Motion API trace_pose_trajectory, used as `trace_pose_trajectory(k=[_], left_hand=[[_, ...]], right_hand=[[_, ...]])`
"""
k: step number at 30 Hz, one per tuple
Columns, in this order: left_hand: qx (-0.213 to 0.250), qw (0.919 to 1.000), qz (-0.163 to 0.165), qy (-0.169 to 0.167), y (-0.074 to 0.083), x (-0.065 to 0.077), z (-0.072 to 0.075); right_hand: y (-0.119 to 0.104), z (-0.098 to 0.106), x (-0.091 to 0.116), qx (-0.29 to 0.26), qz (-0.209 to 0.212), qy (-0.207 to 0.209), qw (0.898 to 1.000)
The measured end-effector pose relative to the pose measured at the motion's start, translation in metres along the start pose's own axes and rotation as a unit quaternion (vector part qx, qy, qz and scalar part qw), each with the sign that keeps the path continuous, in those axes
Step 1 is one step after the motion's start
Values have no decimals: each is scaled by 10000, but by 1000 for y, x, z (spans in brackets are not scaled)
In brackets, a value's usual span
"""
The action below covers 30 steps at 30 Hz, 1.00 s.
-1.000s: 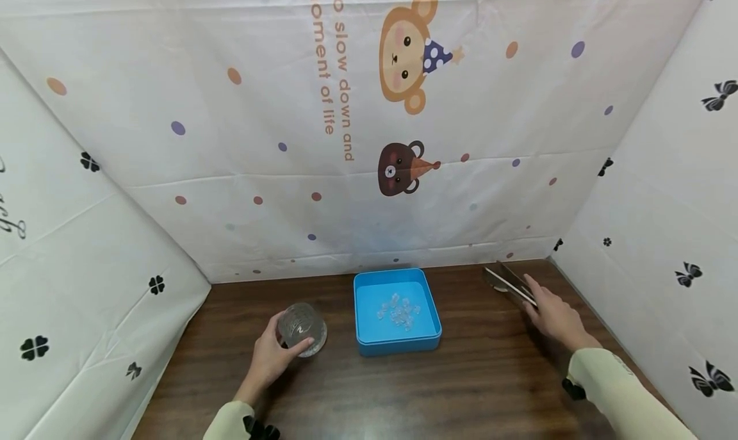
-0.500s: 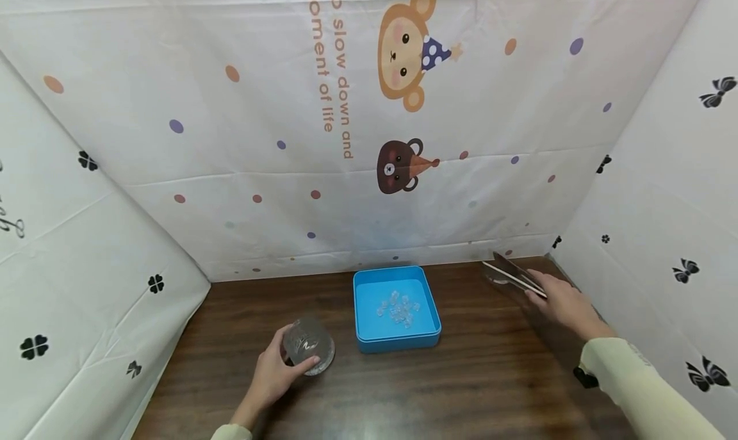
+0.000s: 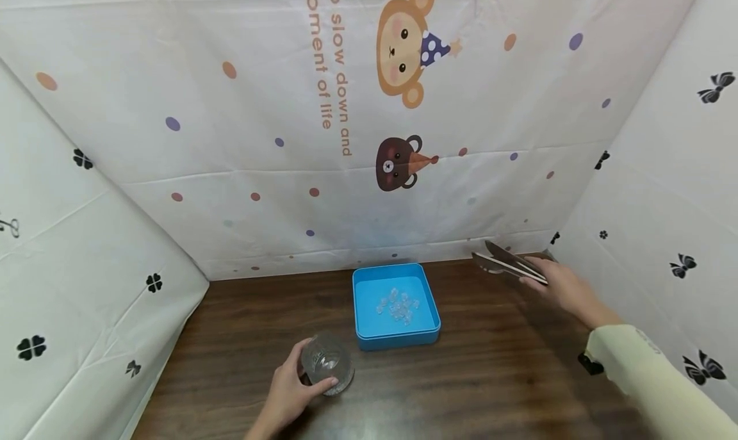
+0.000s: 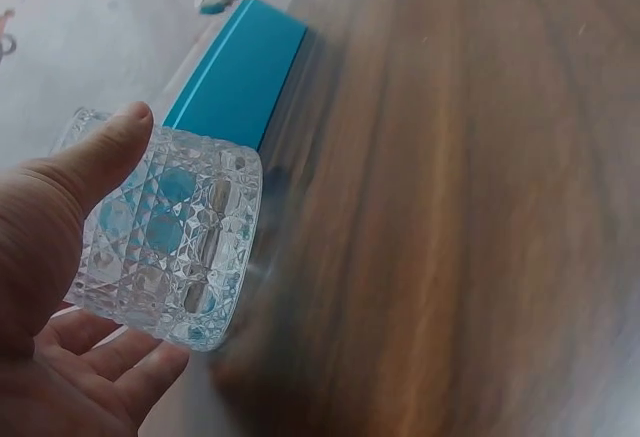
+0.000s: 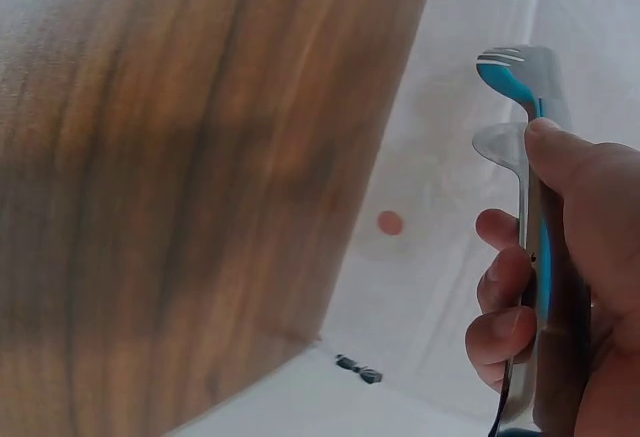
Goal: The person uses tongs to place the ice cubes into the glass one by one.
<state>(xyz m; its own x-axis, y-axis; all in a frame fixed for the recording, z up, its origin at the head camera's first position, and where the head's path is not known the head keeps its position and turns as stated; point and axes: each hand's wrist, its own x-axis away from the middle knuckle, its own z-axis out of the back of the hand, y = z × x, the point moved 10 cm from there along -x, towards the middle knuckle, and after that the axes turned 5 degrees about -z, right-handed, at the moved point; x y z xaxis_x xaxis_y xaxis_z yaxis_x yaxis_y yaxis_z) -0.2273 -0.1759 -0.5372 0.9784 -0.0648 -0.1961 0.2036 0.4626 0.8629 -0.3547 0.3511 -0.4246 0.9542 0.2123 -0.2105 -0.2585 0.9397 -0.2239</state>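
Gripping a clear cut-glass tumbler [image 3: 327,365], the left hand [image 3: 290,387] is the nearer to the square blue plastic box [image 3: 398,342], off its front left corner. Small clear chunks [image 3: 399,309] lie inside. By the brown wooden table's [image 3: 461,376] back right corner, the right hand [image 3: 567,291] holds silver metal tongs [image 3: 503,253], long axis slanting left and backward; the box lies left and frontward of their tips.
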Motion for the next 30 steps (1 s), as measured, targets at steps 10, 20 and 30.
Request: trace_pose_trajectory(k=[10,20,30], left_hand=[[170,9980,-240,-560,17,12,-32],[240,9941,-427,-972,33,18,-60],[425,9898,-607,-1215,48,18,-84]], right_hand=[[-24,17,-8,147,107,-144,9997],[-53,29,-15,221,516,-334,9979],[-81,29,-21,401,596,-572,9958]])
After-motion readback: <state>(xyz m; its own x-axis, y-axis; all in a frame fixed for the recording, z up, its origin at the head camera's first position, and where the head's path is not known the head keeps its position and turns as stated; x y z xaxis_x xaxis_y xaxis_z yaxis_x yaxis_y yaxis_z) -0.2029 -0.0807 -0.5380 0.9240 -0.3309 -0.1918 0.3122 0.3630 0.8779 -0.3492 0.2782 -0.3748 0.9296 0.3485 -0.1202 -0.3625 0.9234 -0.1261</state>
